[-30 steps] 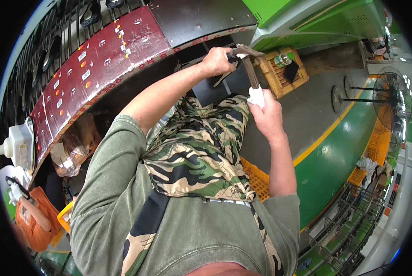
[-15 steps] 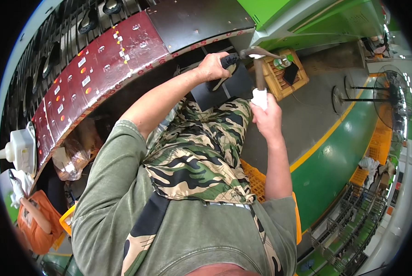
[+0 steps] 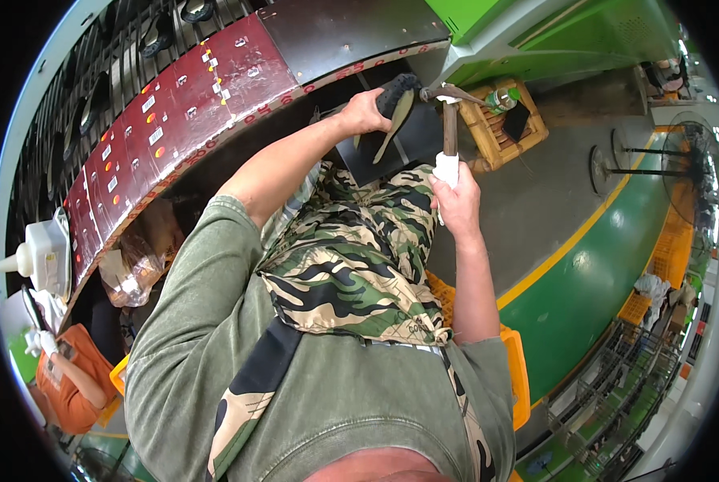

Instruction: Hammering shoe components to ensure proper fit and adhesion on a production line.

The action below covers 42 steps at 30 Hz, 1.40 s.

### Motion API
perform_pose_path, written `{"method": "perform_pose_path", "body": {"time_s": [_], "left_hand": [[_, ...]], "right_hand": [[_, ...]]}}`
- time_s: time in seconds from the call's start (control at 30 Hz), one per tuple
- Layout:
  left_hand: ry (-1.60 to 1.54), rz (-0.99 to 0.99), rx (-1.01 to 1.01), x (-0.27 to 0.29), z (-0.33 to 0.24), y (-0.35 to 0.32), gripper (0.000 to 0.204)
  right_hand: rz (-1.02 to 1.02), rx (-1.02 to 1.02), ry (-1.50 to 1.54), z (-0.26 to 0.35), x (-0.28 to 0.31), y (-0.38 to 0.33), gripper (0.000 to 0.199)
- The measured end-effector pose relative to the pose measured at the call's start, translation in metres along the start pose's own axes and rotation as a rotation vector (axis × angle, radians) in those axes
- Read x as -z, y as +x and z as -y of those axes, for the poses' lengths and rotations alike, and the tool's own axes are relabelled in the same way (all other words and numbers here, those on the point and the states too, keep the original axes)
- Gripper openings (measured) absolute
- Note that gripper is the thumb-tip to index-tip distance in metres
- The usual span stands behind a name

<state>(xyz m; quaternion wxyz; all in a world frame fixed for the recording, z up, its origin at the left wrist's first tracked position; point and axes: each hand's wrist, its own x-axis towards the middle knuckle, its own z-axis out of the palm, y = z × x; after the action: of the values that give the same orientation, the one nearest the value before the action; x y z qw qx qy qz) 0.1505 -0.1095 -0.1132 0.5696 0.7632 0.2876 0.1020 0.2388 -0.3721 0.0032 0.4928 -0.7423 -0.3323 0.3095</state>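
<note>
Shoe [image 3: 396, 98] sits, on my feed, beside my left hand [image 3: 365, 113], whose fingers grip its edge; my right hand [image 3: 460, 202] grips the hammer [image 3: 450, 132].

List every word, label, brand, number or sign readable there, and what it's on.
Printed wording isn't copied out here; this is where it stands:
Camouflage apron: small dark lettering near one edge.
Maroon bench top: white labels, too small to read.
Bench edge: red markings, not legible.
Bottle: label too small.
Co-worker's orange shirt: blurred print.
Hammer: none that I can make out.
</note>
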Motion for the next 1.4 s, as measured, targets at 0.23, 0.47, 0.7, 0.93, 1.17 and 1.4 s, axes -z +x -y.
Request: {"method": "perform_pose_path", "body": {"time_s": [0.23,0.47,0.7,0.93,1.17,1.4], "left_hand": [[-0.679,0.257,0.375,-0.008,0.026,-0.056,0.049],[-0.91,0.155,0.795,-0.03,0.068,-0.104,0.046],[-0.969,0.173,0.849,-0.033,0.097,-0.112,0.044],[-0.979,0.244,0.849,-0.035,0.11,-0.1,0.044],[-0.98,0.232,0.84,-0.039,0.123,-0.108,0.044],[-0.99,0.222,0.816,-0.038,0.129,-0.107,0.045]], "right_hand": [[0.007,-0.091,0.097,-0.027,-0.009,-0.008,0.026],[0.125,-0.268,0.124,-0.058,-0.037,0.004,0.023],[0.02,-0.215,0.158,-0.007,-0.028,0.04,0.022],[-0.14,0.036,-0.17,-0.095,-0.087,0.036,0.029],[-0.013,-0.07,0.068,-0.022,-0.064,0.049,0.019],[0.275,-0.373,-0.112,-0.06,-0.078,0.058,0.029]]}}
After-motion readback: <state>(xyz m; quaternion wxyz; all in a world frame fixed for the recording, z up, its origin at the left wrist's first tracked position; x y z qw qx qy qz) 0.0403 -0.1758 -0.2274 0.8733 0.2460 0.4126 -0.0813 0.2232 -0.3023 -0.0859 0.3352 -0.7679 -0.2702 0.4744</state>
